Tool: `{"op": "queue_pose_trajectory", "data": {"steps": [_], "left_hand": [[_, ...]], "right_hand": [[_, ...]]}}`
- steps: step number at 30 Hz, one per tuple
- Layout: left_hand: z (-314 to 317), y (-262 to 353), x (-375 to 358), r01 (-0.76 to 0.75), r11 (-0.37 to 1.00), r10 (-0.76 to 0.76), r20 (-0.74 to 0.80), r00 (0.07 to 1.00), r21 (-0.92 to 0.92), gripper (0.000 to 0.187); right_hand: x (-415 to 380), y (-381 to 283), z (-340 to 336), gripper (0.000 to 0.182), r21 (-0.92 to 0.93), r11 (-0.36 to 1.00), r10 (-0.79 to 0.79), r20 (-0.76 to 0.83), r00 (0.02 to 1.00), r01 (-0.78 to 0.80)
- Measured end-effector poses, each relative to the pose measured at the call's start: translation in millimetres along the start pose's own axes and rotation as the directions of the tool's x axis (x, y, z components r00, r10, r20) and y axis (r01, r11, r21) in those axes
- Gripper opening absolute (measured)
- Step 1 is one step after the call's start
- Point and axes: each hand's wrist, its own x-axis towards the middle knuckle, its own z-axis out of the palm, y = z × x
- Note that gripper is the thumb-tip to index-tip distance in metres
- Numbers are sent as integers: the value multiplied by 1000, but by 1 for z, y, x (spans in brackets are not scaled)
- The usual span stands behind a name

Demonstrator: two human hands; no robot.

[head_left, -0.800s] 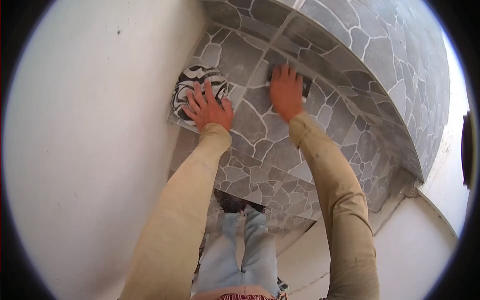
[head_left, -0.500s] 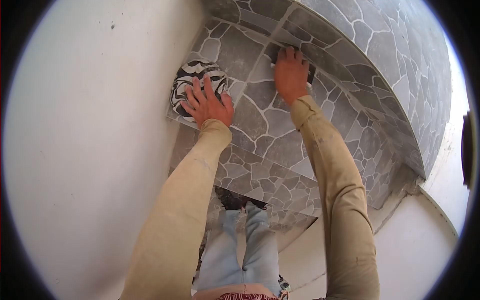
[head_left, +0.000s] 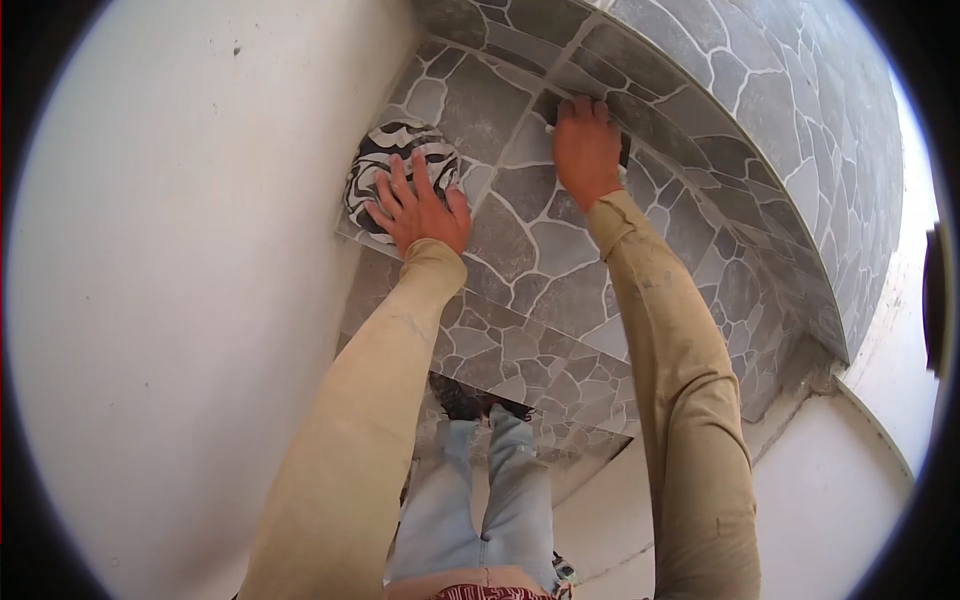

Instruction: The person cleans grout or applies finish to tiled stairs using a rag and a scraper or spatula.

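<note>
My left hand [head_left: 422, 208] rests with spread fingers on a round, black-and-white patterned cloth item [head_left: 385, 165], which lies on the grey stone-patterned tiles [head_left: 500, 235] beside the white wall. Further right, my right hand [head_left: 587, 150] is curled over a dark flat object [head_left: 625, 152] with small whitish parts at its edges. This object sits on the tile near the foot of the riser, mostly hidden beneath my palm and fingers.
A curved tiled riser [head_left: 700, 120] rises ahead and to the right. On the left stands a smooth white wall [head_left: 200, 250]. Lower tiled steps [head_left: 560, 375] descend towards my legs in light blue trousers [head_left: 480, 500].
Both hands appear slightly further right as the view shifts a little. My right hand's fingers look more curled over the dark object; my left hand stays on the patterned cloth item.
</note>
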Motion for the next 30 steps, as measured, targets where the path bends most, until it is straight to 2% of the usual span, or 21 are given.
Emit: {"op": "queue_pose_trajectory", "data": {"steps": [6,8,11,12,14,15,17,19,21,26,30], "left_hand": [[2,-3,3,41,999,-41,38,998,3,70],[-1,1,5,5,1000,-5,-4,1000,6,70],[-2,4,8,32,999,-33,44,998,18,70],[1,1,7,31,1000,-30,34,999,-6,70],[1,-1,5,16,1000,-16,18,1000,-3,70],[1,1,5,3,1000,-3,-8,1000,-14,70],[3,4,10,6,1000,-6,-1,1000,-16,70],[0,1,6,18,1000,-18,26,1000,6,70],[0,2,5,2,1000,-2,-10,1000,-20,70],[1,1,7,17,1000,-17,10,1000,10,71],[1,3,6,27,1000,-27,28,999,-2,71]], "right_hand": [[6,-5,1,20,-40,999,-1,10,1000,1],[12,-2,-3,19,-17,1000,25,9,1000,-25],[3,-4,11,22,-53,998,-32,-88,996,28],[8,-6,6,22,-48,999,-31,-86,996,27],[17,-7,-8,25,33,997,62,34,997,-63],[9,-8,-4,25,25,997,70,36,997,-71],[1,-11,9,27,-46,999,-10,-76,997,7],[13,-9,1,26,-23,1000,19,-42,999,-20],[11,-12,1,25,-4,998,62,0,998,-62],[11,-9,4,24,26,1000,6,-3,1000,-6],[15,-19,8,24,-18,999,43,-18,999,-44]]}}
